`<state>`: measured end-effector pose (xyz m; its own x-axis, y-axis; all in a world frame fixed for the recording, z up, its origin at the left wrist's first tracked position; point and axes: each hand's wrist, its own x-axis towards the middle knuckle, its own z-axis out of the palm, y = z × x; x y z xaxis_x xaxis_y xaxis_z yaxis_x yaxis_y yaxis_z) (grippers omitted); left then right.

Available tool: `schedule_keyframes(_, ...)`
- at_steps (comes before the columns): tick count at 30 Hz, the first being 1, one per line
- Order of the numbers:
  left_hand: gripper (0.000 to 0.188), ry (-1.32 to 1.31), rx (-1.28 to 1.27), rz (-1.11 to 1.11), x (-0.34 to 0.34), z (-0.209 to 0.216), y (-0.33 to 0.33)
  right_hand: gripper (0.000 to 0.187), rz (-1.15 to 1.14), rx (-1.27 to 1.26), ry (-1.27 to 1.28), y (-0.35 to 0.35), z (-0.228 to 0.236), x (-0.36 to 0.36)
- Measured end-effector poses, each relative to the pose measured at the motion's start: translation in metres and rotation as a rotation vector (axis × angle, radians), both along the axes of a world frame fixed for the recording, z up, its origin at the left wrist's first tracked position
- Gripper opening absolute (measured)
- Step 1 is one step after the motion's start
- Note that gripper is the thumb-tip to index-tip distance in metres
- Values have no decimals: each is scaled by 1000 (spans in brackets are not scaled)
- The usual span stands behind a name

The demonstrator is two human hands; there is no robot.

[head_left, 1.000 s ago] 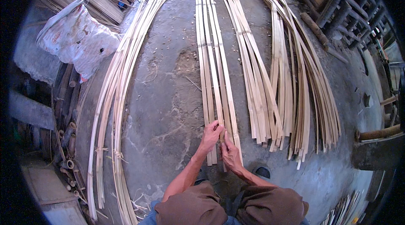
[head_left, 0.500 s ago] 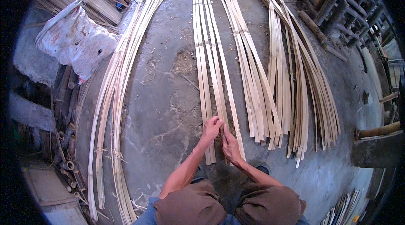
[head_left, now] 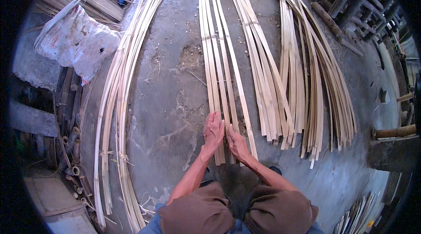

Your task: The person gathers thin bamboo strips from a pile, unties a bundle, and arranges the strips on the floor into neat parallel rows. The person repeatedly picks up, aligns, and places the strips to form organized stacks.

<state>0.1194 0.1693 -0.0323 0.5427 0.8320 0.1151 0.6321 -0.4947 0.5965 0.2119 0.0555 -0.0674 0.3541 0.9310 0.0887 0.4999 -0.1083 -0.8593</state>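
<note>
Drawing away from the right hand (head_left: 237, 143) and toward the left, the left hand (head_left: 214, 129) is now lying flatter, fingers nearly straight, over the two leftmost wood strips (head_left: 209, 80). Fingers of the right hand are bending loosely beside the middle strips; whether either hand is gripping, I cannot tell. All these strips are running lengthwise forward from the hands, the outer strip (head_left: 240, 89) passing just right of the right hand.

No text or sign is legible, the faint reddish printing (head_left: 54, 39) on the crumpled white sack (head_left: 79, 41) at left being too blurred to read.
</note>
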Motion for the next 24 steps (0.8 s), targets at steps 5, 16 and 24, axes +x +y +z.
schedule_keyframes(5, 54, 123, 57, -114, -11, -35, -2, 60, 45, -135, -111, -2, -6, -1)
schedule_keyframes(16, 52, 226, 114, -143, -7, -37, -5, 57, 195, -388, -174, 0, 12, -1)
schedule_keyframes(24, 52, -7, -7, -93, 8, -7, -8, 54, -163, -64, -288, 2, 102, 58)
